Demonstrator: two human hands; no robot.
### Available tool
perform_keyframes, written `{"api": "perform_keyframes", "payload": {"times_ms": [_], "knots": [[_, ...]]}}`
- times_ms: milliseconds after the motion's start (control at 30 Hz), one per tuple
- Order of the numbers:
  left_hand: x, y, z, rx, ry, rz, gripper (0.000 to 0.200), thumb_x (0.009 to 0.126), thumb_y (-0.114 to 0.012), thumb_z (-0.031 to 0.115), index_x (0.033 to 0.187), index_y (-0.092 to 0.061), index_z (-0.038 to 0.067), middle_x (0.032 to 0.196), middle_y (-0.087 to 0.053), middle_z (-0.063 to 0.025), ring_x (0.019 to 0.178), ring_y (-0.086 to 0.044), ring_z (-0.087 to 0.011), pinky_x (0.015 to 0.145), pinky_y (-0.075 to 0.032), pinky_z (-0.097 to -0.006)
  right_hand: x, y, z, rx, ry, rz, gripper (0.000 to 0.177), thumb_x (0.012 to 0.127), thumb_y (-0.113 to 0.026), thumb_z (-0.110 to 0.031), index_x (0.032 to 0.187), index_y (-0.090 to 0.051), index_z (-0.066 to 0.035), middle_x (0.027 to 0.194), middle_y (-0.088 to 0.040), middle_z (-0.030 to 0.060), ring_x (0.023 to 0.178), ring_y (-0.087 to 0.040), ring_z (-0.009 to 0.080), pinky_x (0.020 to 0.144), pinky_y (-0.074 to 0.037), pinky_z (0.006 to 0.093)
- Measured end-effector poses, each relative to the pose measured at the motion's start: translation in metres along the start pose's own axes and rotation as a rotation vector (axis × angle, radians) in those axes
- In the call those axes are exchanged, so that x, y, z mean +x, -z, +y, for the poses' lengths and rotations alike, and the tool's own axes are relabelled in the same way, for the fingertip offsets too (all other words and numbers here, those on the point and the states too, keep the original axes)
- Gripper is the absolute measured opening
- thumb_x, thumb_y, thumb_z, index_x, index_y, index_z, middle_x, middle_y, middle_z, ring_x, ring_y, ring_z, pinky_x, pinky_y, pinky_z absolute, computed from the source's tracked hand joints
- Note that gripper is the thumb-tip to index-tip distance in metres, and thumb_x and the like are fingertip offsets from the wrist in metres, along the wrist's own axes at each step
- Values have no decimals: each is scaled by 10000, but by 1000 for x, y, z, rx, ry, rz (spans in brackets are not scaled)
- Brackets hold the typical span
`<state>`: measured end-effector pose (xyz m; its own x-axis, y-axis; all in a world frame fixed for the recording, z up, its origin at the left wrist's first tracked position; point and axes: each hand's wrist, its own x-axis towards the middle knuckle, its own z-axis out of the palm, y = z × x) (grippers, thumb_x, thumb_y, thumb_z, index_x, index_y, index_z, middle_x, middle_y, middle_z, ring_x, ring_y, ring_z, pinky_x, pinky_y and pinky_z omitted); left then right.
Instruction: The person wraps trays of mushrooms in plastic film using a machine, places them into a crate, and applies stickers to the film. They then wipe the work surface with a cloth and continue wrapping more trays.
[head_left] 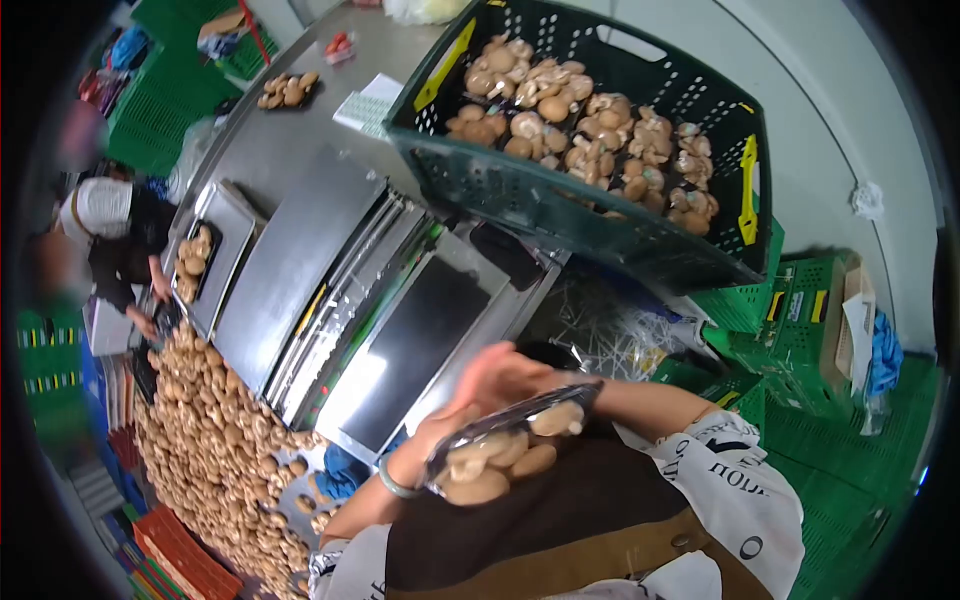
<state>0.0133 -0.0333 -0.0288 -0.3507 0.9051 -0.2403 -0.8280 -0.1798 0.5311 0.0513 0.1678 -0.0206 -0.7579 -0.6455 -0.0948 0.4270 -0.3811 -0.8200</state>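
A black tray of wrapped brown mushrooms (500, 462) is tilted on its side close to my apron. At its left end, my left hand (436, 428), below a bracelet on the wrist, grips the tray, its fingers partly hidden behind it. My right hand (508, 378) is beside the tray's far edge, and its fingers are smeared by motion. Just beyond my hands lies a wrapping machine with a dark plate (425, 345) and a curved metal cover (300, 255).
A dark green crate (480, 170) of packed mushrooms stands beyond the machine. Loose mushrooms (215, 440) are heaped at the left. A co-worker's hands (150, 305) are near another tray (193, 262). Green crates (800, 330) stand at the right.
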Motion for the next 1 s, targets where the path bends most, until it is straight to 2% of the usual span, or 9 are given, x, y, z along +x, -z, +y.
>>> {"api": "perform_keyframes", "payload": {"times_ms": [100, 167, 233, 367, 433, 567, 733, 900, 1000], "knots": [[28, -42, 24, 117, 17, -192, 682, 945, -549, 242, 1492, -190, 50, 1464, -352, -150, 1328, -394, -235, 1089, -340, -350, -2, 31, -87, -927, -467, 418, 284, 889, -605, -210, 1084, -632, -6, 929, -695, 103, 853, -664, 175, 809, -513, 299], [18, -30, 17, 123, 84, 27, 681, 894, -619, 170, 1460, -255, 59, 1415, -394, -135, 1299, -417, -222, 1080, -348, -353, -23, 20, -128, -667, -46, 378, 411, 873, -635, -274, 1184, -563, -15, 1051, -664, 140, 922, -658, 256, 821, -504, 328], [10, -14, 12, 199, 90, 167, 603, 874, -640, 111, 1393, -336, 62, 1351, -441, -123, 1240, -456, -212, 1034, -379, -351, -10, -9, -133, -1051, 150, 159, 527, 862, -637, -340, 1269, -486, -42, 1084, -637, 182, 975, -647, 308, 833, -494, 371], [46, 12, 14, 1090, -408, 212, 277, 909, -577, 53, 1178, -511, 43, 1155, -563, -108, 1008, -572, -185, 836, -486, -333, 4, 32, -136, -812, -51, 351, 593, 818, -687, -356, 1267, -477, -31, 1187, -582, 169, 1080, -591, 272, 911, -460, 364], [83, -9, 38, 415, 11, 330, 143, 935, -543, 56, 1075, -547, 26, 977, -637, -99, 807, -614, -130, 727, -502, -277, -14, 72, -161, -793, 162, 700, 488, 883, -645, -261, 1292, -476, -54, 1191, -554, 76, 1102, -538, 183, 949, -444, 333], [90, 5, 72, 271, -152, 525, 70, 936, -546, 65, 999, -570, 45, 922, -636, -74, 743, -585, -116, 679, -458, -245, -59, 218, -197, -281, 530, 1301, 338, 964, -536, -267, 1219, -529, -45, 1093, -587, 46, 984, -559, 141, 863, -468, 295], [85, 20, 82, 204, -212, 642, 41, 928, -562, 77, 963, -567, 57, 868, -616, -53, 717, -563, -111, 674, -456, -238, -78, 373, -165, -594, 318, 1843, 458, 946, -545, -339, 1246, -494, 3, 1183, -584, 165, 1048, -573, 272, 909, -447, 355], [75, 28, 76, 123, -192, 699, 41, 926, -561, 71, 962, -563, 53, 865, -616, -59, 722, -566, -118, 671, -457, -243, -45, 385, -160, -996, -234, 1985, 387, 940, -502, -328, 1141, -543, 0, 1123, -605, 247, 1000, -606, 392, 876, -471, 429], [62, 40, 78, 104, -203, 726, 38, 927, -550, 59, 963, -553, 48, 888, -613, -61, 739, -563, -123, 686, -448, -248, -60, 400, -161, -2052, -744, 1421, 333, 936, -478, -281, 876, -700, -40, 847, -643, 200, 865, -641, 353, 712, -520, 471]]}}
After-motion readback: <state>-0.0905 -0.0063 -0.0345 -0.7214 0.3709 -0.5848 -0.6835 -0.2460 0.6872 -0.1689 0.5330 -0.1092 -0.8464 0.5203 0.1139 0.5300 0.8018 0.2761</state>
